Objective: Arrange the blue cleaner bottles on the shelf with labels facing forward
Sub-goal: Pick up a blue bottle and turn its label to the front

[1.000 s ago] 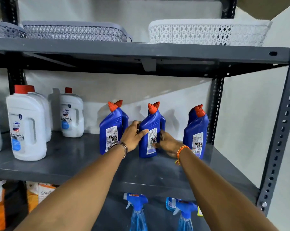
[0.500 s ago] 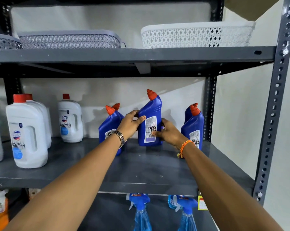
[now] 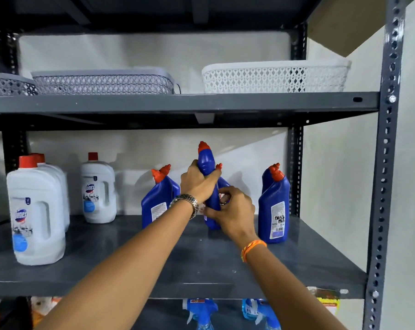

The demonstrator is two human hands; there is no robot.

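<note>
A blue cleaner bottle [image 3: 206, 163] with a red cap is held upright at the middle of the grey shelf [image 3: 154, 253], its narrow edge toward me. My left hand [image 3: 197, 184] grips its neck and my right hand [image 3: 232, 210] grips its lower body. Behind it, a second blue bottle [image 3: 222, 182] shows only its red cap and shoulder. A left pair of blue bottles [image 3: 157, 201] stands beside my left wrist, white label partly visible. At the right a blue bottle [image 3: 274, 210] shows a white printed label, with another bottle right behind it.
White jugs with red caps [image 3: 36, 215] [image 3: 98, 191] stand on the shelf's left. Grey baskets [image 3: 101, 82] and a white basket [image 3: 275, 77] sit on the shelf above. Blue spray bottles [image 3: 201, 313] are on the shelf below. A perforated steel post [image 3: 385, 186] bounds the right side.
The held bottle has turned from label-facing to edge-on and come down toward the shelf. My left hand has shifted up to its neck. The view has tilted upward.
</note>
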